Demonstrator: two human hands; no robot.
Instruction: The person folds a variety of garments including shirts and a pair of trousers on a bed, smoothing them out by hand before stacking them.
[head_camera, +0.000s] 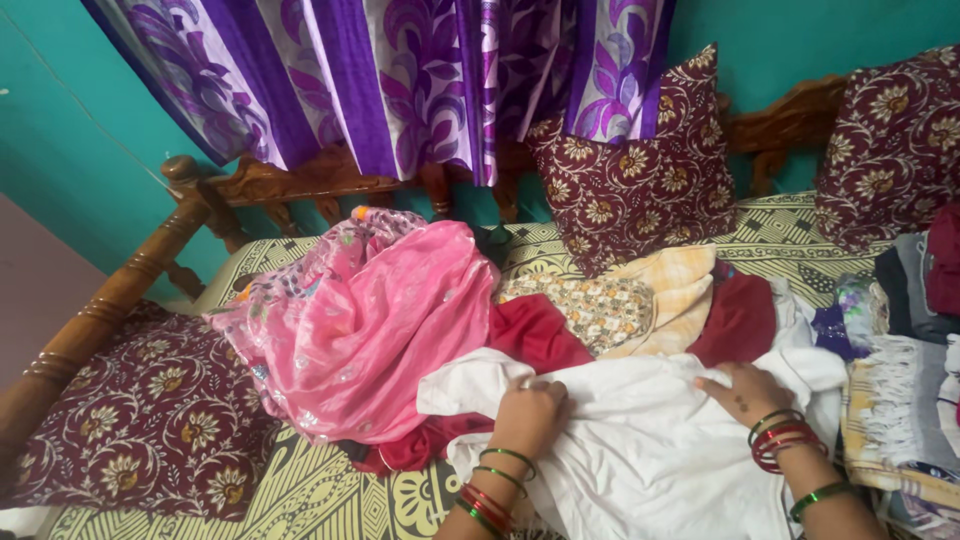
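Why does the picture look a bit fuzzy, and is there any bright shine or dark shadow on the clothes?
Head view: soft all over, fine detail smeared; the white cloth under the left hand and right hand looks bright but not blown out; the pink cloth shows a faint sheen; shadows are mild, lighting even.

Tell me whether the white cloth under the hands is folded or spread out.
Spread out, rumpled: the white cloth lies loose over the bed, left hand and right hand pressed flat on it.
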